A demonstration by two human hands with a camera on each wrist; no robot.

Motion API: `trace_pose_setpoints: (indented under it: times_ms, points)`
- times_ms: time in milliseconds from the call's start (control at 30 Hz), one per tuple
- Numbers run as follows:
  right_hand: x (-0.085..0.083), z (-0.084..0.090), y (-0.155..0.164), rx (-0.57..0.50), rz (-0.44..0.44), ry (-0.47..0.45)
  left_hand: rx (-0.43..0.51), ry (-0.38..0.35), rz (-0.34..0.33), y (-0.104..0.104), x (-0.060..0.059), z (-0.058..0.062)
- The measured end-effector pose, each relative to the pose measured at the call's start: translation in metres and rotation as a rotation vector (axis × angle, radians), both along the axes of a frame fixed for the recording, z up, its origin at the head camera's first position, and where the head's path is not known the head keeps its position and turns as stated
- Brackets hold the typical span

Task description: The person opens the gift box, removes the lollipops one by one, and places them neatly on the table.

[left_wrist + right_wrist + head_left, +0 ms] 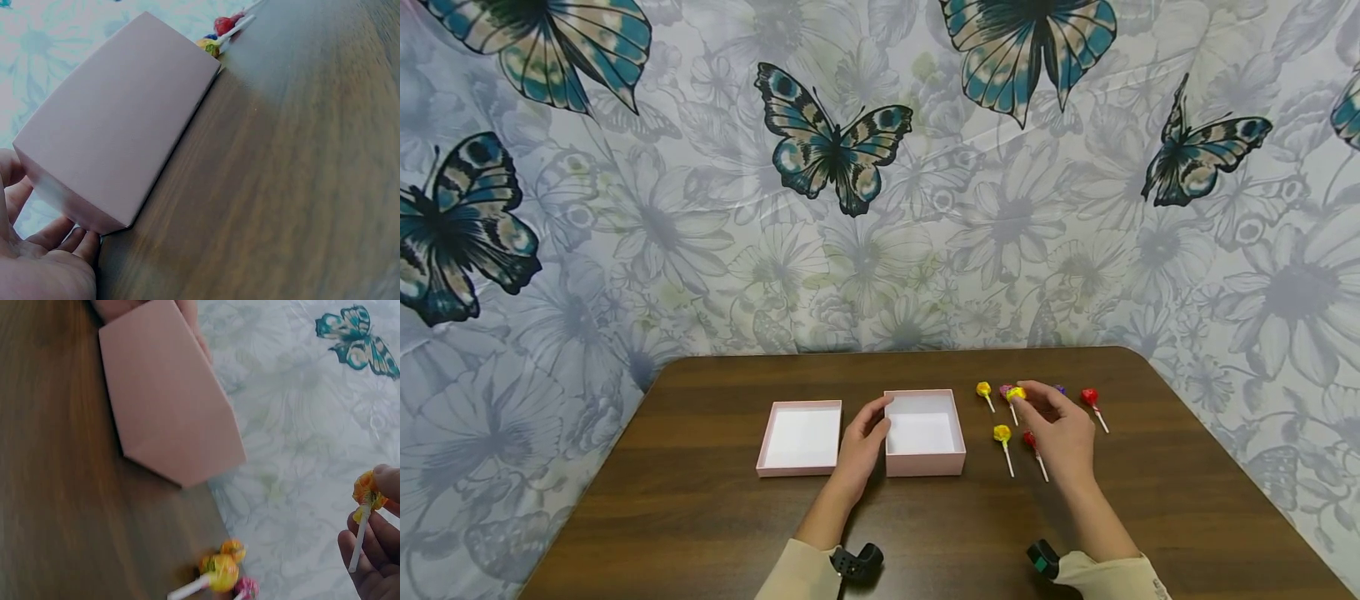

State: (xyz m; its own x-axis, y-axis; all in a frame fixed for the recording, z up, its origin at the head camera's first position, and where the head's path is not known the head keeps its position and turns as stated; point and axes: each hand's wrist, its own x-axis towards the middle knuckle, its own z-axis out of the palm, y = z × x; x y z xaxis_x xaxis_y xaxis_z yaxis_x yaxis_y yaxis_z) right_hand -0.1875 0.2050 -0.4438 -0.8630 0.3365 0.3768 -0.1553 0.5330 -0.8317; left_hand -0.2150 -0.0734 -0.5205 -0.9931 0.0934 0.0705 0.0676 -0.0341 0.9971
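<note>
A: Nearest the camera, low in the frame's centre, the person's left hand point(863, 442) steadies the open pink cardboard box point(924, 432), fingers curled against its left wall.

B: And the right hand point(1060, 429)?

A: Just right of centre, it pinches a yellow-wrapped lollipop on a white stick point(1015, 395) between thumb and fingertips, raised off the dark wooden table point(700, 500).

B: So the step looks like carrying one sweet across; the next move would call for swinging it left over the box wall before letting go.

A: Likely. The box sits near the hand, to its left. Farther back, the other lollipops lie loose, another yellow lollipop point(984, 390) and a red lollipop point(1090, 397) among them. The shallow pink lid point(801, 437) rests at centre left.
</note>
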Motion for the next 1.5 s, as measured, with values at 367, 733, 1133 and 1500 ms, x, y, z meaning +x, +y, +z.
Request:
trace_pose_setpoints:
  times_ms: [367,733,1133,1500]
  points:
    - [0.002,-0.011,0.027,0.014,-0.094,0.007,0.003,-0.003,0.009,0.001,0.002,0.001]
    - [0.005,-0.023,0.056,0.029,-0.182,-0.036,-0.001,-0.011,0.007,0.002,-0.001,0.0]
    - [0.001,-0.047,0.069,0.131,-0.199,-0.122,0.008,-0.011,0.007,0.002,0.001,0.001]
    - [0.0,-0.055,0.076,0.158,-0.18,-0.192,0.002,-0.015,0.012,0.002,0.0,0.001]
